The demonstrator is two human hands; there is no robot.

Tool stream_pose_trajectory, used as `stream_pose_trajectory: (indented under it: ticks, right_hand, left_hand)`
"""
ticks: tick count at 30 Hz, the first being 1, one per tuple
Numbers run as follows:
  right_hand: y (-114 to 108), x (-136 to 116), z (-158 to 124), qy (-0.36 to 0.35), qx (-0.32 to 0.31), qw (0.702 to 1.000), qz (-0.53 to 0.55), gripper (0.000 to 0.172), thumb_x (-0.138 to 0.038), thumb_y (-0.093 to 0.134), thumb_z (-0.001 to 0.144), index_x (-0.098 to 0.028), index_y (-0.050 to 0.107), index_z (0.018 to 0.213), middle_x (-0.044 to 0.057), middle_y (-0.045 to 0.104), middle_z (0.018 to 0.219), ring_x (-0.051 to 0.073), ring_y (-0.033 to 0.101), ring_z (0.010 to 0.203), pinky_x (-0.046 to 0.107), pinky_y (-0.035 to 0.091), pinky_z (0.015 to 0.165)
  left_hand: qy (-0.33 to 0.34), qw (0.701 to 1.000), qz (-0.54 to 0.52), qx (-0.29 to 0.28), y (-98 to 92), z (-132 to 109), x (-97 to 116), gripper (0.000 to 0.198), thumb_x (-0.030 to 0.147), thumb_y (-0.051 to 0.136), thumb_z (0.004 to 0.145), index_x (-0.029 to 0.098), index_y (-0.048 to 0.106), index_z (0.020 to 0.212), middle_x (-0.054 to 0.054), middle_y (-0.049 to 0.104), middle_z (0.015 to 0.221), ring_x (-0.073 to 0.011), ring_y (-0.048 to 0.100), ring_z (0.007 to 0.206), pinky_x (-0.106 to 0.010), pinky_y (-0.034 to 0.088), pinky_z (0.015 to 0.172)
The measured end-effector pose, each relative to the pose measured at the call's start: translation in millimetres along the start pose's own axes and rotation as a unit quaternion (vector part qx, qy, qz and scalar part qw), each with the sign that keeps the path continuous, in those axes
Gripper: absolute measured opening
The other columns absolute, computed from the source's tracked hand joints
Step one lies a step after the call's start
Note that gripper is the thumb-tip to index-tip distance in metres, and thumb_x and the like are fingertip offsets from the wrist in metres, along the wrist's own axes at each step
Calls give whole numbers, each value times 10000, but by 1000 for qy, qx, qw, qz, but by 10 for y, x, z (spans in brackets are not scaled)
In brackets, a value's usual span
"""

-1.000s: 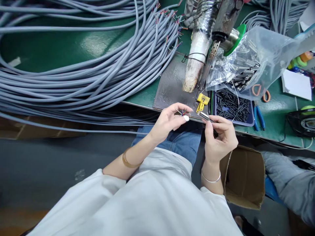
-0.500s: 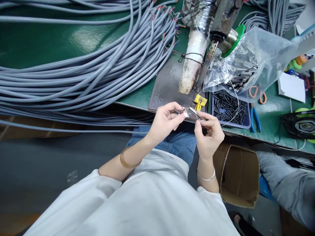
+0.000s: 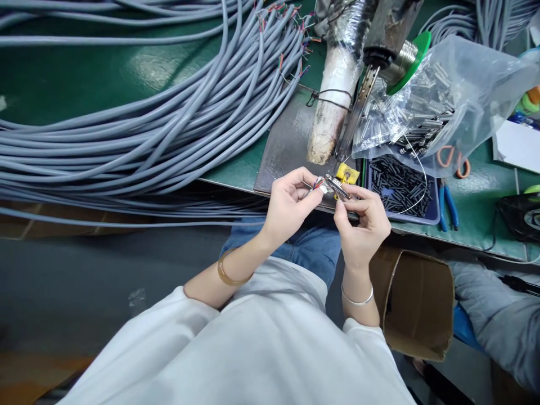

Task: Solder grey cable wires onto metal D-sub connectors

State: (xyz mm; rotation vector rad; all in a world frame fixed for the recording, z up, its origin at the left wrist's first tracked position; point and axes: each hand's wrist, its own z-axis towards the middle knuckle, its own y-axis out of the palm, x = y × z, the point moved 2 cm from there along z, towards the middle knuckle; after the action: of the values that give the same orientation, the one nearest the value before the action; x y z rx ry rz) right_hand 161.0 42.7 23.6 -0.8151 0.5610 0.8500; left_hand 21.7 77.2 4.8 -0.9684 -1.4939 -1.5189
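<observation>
My left hand [image 3: 293, 197] pinches the stripped end of a grey cable, its thin coloured wires [image 3: 319, 183] fanning out past the fingertips. A small white piece shows at the thumb tip; I cannot make out what it is. Between the thumb and fingers of my right hand [image 3: 363, 219] is a multi-pin connector [image 3: 337, 187], tilted, its row of pins facing up. The wires and the connector's near end are very close; whether they touch is too small to tell. Just behind the connector is a yellow holder [image 3: 348, 174] on a dark metal plate [image 3: 280, 152].
A soldering iron [image 3: 358, 112] points down beside a white wrapped tube [image 3: 327, 124]. To the right are a solder spool [image 3: 411, 64], a plastic bag of connectors [image 3: 464, 84], a bin of black sleeves [image 3: 399, 188], orange-handled scissors [image 3: 463, 167] and blue pliers [image 3: 448, 205]. Grey cables [image 3: 169, 135] cover the left.
The view has shifted a little. Both hands stay close together, and the connector has come nearer the yellow holder, now overlapping its lower part in view.
</observation>
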Motion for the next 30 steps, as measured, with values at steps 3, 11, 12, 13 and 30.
stream_pose_trajectory:
  ticks: [3,11,12,13,30]
  right_hand:
    - [18,4,13,-6,8,1000,9,143,-109,706,844,-227,638,802,30,757,1029,183,723,985,361,605,838]
    - [48,4,48,-15,14,1000,5,146,-108,713,841,-234,650,802,14,763,997,178,723,951,367,604,843]
    - [47,5,54,-16,17,1000,6,148,-107,716,840,-235,653,801,11,762,991,176,723,948,367,604,848]
    - [47,6,60,-16,18,1000,6,148,-108,717,840,-236,655,799,10,762,987,176,723,945,369,604,851]
    - [45,-31,117,-25,18,999,-14,144,-120,723,845,-254,682,813,0,758,986,185,732,932,388,629,844]
  left_hand:
    - [7,1000,1,6,5,5,2,228,294,809,783,162,628,741,40,606,690,-21,437,484,-161,428,489]
    - [7,999,26,18,24,16,10,200,258,767,792,173,599,724,36,594,679,-43,481,527,-166,413,493]
    - [9,999,27,18,28,19,15,199,250,763,792,175,593,720,36,592,680,-44,483,533,-167,414,498]
    - [10,999,28,20,32,23,19,200,246,760,791,176,588,718,35,589,680,-46,485,539,-168,414,501]
    - [25,998,57,29,61,21,106,195,230,734,800,181,572,705,19,586,710,-76,531,617,-181,443,538]
